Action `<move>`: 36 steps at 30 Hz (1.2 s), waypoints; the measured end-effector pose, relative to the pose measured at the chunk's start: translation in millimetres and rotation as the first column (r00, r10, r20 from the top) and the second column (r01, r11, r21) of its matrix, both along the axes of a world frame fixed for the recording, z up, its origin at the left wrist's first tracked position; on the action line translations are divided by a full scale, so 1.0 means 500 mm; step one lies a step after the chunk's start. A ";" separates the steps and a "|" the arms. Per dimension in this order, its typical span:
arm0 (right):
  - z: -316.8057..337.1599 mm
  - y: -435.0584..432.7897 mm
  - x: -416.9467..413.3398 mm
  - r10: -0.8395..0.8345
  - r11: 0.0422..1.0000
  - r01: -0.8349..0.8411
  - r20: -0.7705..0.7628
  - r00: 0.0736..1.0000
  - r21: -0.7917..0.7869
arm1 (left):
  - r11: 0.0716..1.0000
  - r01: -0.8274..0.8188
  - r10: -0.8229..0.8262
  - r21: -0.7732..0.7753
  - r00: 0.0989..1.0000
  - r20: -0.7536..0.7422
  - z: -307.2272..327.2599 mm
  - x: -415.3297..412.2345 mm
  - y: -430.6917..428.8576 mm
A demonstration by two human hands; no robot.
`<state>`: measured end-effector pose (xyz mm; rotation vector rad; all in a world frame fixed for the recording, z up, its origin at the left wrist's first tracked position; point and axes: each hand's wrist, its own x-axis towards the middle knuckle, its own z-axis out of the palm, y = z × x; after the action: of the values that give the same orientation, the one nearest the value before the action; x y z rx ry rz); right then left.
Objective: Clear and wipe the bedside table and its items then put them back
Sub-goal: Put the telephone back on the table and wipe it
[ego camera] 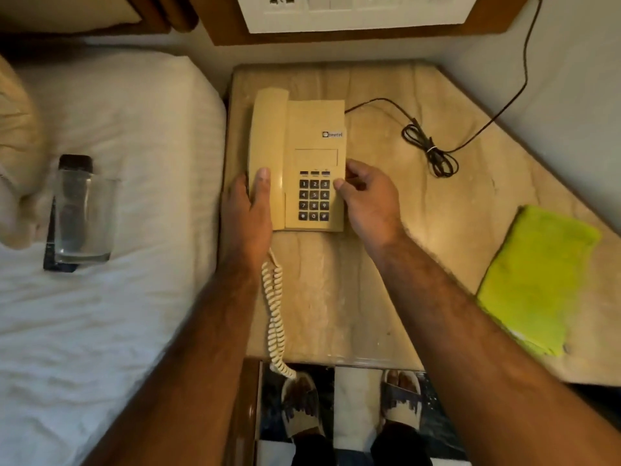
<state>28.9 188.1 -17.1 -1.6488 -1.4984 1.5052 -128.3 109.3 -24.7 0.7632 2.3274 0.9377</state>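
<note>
The counter (386,264) is a pale, veined stone top set in the corner beside the bed (117,314). A beige telephone (302,163) sits on it toward the bed side, its coiled cord (274,314) trailing over the front edge. A black cable (430,146), partly bundled, lies behind it to the right. A folded green cloth (537,280) rests at the right edge. On the bed's white sheet stands a drinking glass (84,216), on top of a dark flat thing I cannot identify.

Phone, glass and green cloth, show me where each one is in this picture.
Phone (316,129): head view, on the bare top of its base, above the keypad.
Glass (84,216): head view, on the middle of its clear wall, lying on the bed.
Green cloth (541,277): head view, on the middle of the folded cloth.
</note>
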 end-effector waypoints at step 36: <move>0.133 -0.091 0.042 -0.011 0.985 -0.058 -0.399 0.917 -0.161 | 0.974 0.020 0.009 0.226 0.991 -0.130 0.144 0.083 -0.021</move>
<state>49.9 142.8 49.2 -1.3045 -1.1972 1.8910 -86.8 98.6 47.1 0.9476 2.3530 1.1987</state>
